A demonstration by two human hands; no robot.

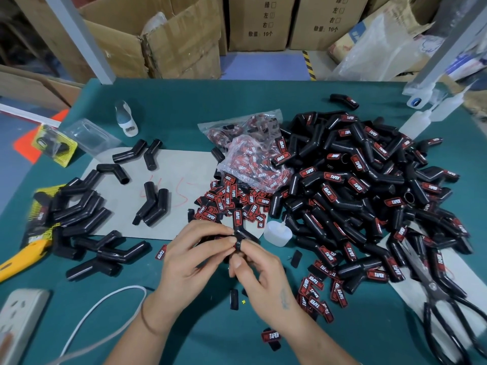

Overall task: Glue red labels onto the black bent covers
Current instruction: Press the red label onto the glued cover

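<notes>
Both hands pinch one bent cover [241,234] above the mat, the left hand [195,256] steadying its body and the right hand [259,272] at its lower end, so the label should be pressed flat and square while the glue bottle [278,233] waits just beside.

both hands meet over the green table [184,109], just before the loose red labels [229,204]. the left hand [192,262] and right hand [259,275] pinch one black bent cover [243,233] between fingertips. right of the labels lies a heap of labelled covers [369,196]; left of them, unlabelled covers [79,214]. a glue bottle [278,231] sits beside the hands.
</notes>
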